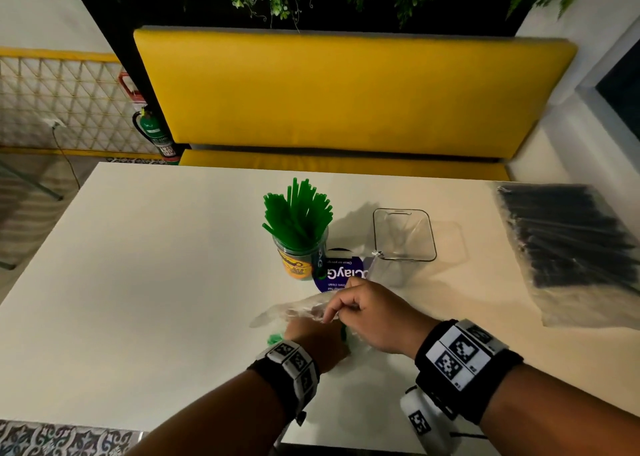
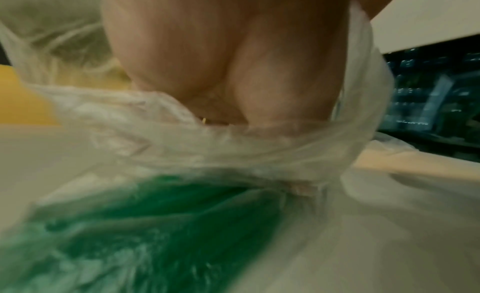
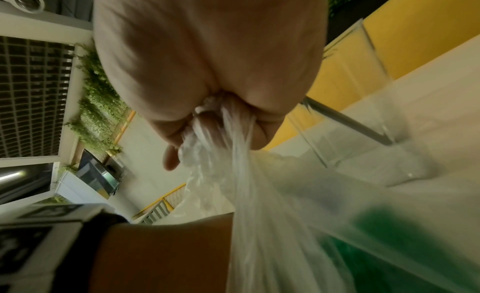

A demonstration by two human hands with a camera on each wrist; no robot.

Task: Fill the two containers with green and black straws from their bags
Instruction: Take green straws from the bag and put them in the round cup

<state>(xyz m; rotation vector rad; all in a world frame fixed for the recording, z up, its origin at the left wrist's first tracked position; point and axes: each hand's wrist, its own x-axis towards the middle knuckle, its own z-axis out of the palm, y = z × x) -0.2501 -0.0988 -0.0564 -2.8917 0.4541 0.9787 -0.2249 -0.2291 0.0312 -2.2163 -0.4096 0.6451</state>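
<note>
A clear plastic bag [image 1: 294, 312] of green straws [image 1: 274, 339] lies on the white table [image 1: 138, 282] under both hands. My right hand [image 1: 360, 312] pinches the bunched top of the bag [image 3: 259, 194] in its curled fingers [image 3: 259, 131]. My left hand [image 1: 311, 339] grips the bag [image 2: 182, 149] just above the green straws [image 2: 155, 225]; its fingertips are hidden by plastic. Behind the hands, a round jar [image 1: 299, 258] holds several green straws [image 1: 298, 213]. Next to it a clear rectangular container [image 1: 403, 235] stands empty. A bag of black straws [image 1: 568, 244] lies at the right.
A purple labelled pack [image 1: 337, 272] lies between the jar and my hands. A yellow bench [image 1: 346, 92] runs behind the table. The table's near edge [image 1: 207, 433] is close to my forearms.
</note>
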